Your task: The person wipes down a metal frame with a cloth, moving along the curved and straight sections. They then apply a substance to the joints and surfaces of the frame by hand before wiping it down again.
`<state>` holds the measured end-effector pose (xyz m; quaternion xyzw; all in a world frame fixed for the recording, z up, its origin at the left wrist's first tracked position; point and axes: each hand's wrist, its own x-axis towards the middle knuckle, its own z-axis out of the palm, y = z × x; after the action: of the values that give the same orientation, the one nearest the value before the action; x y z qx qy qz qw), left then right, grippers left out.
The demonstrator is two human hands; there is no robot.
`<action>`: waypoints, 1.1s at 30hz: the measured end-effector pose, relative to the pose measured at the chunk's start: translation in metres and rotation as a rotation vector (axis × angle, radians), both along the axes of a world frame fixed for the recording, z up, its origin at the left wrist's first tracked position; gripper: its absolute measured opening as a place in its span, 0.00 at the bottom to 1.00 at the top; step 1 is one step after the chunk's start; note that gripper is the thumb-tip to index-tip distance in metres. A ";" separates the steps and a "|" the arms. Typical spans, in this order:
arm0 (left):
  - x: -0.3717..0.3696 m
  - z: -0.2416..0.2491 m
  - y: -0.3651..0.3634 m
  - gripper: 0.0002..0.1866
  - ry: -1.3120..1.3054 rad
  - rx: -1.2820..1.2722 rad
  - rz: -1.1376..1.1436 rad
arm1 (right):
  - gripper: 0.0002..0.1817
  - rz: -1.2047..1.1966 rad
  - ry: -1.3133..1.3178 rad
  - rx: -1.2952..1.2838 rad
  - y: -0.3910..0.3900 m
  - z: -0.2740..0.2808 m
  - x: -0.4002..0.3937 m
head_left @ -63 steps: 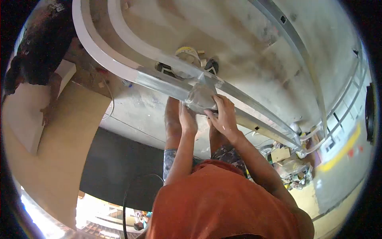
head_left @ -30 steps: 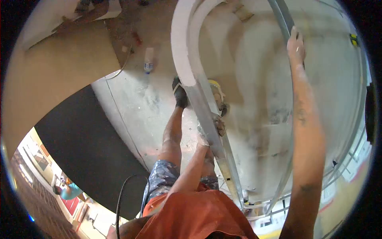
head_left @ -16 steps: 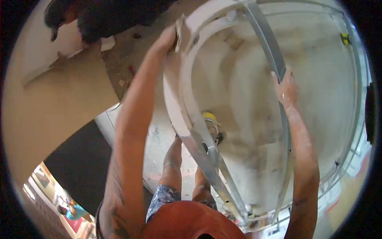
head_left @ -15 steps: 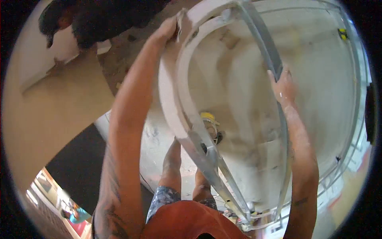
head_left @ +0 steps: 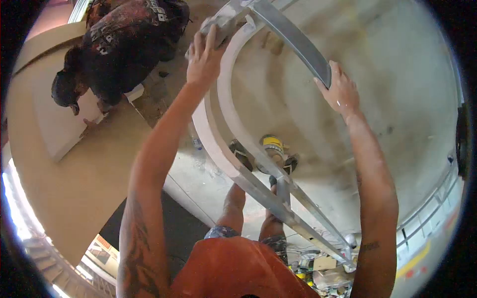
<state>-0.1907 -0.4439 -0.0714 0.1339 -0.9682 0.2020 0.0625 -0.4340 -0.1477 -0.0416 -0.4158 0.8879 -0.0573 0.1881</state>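
My left hand presses a greyish cloth or pad, blurred, against the upper part of a curved frame. The frame's near curve has a pale, whitish coating, and its straight lower bars are bare grey metal. On the right, my right hand grips the lower end of a dark grey curved bar, thumb on one side and fingers on the other.
A co-worker in dark clothes bends over a white panel at the upper left. Below the frame, a yellow-labelled bucket stands near my feet. Assorted items lie at the lower right.
The view has shifted, showing more of the co-worker and bucket. My left hand's fingers now show spread over the pad. My right hand still holds the dark bar.
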 end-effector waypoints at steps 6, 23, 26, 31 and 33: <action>0.105 0.033 0.105 0.27 -0.172 0.416 0.340 | 0.36 -0.008 -0.042 -0.029 0.011 -0.005 -0.005; 0.107 -0.009 0.084 0.34 0.204 0.510 0.318 | 0.36 -0.092 -0.062 -0.005 0.005 0.015 0.014; 0.176 -0.006 0.203 0.33 0.412 0.697 0.607 | 0.34 -0.074 0.010 -0.021 0.006 0.018 0.019; 0.200 -0.043 0.383 0.31 1.404 1.557 1.424 | 0.35 0.001 0.049 -0.117 0.013 0.015 0.021; 0.198 -0.079 0.383 0.29 1.291 1.795 1.402 | 0.36 -0.017 0.027 -0.053 0.014 0.017 0.018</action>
<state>0.0077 -0.0613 -0.1503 0.6732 -0.2854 -0.6202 0.2841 -0.4156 -0.1337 -0.0248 -0.4140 0.8920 -0.0766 0.1645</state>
